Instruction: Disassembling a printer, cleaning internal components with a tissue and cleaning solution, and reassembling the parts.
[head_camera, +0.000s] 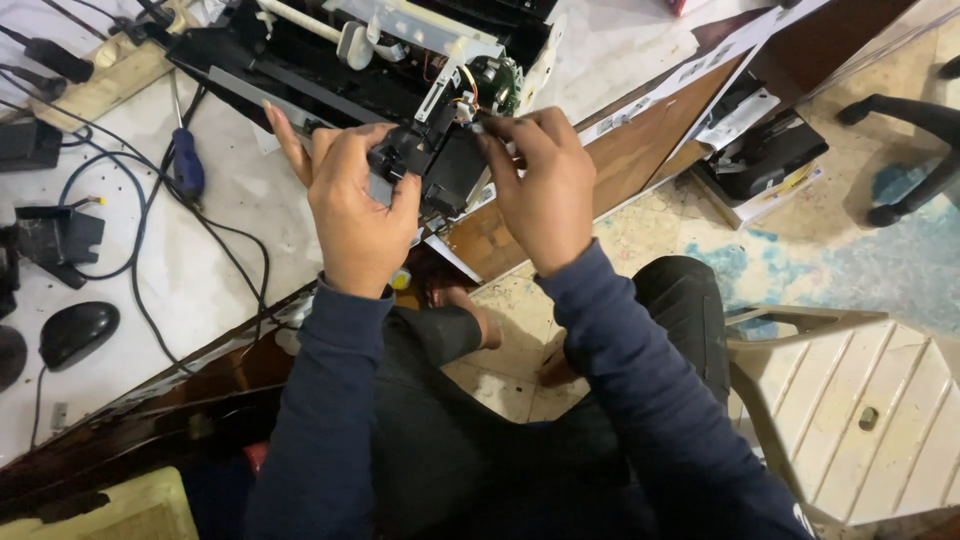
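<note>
Between my two hands sits a small black plastic part (432, 160) at the near edge of the opened printer (400, 60). My left hand (350, 205) wraps it from the left, thumb and fingers pressed around its side. My right hand (540, 185) comes in from the right, fingertips pinched together on its upper right corner, just below the coloured wires (465, 90). Left of my left hand, a blue-handled screwdriver (186, 165) lies on the white tabletop (220, 270) among black cables (140, 230).

A black plastic part (432, 165), blocky and boxy, sat at the near edge of the opened printer (380, 60), tilted.
</note>
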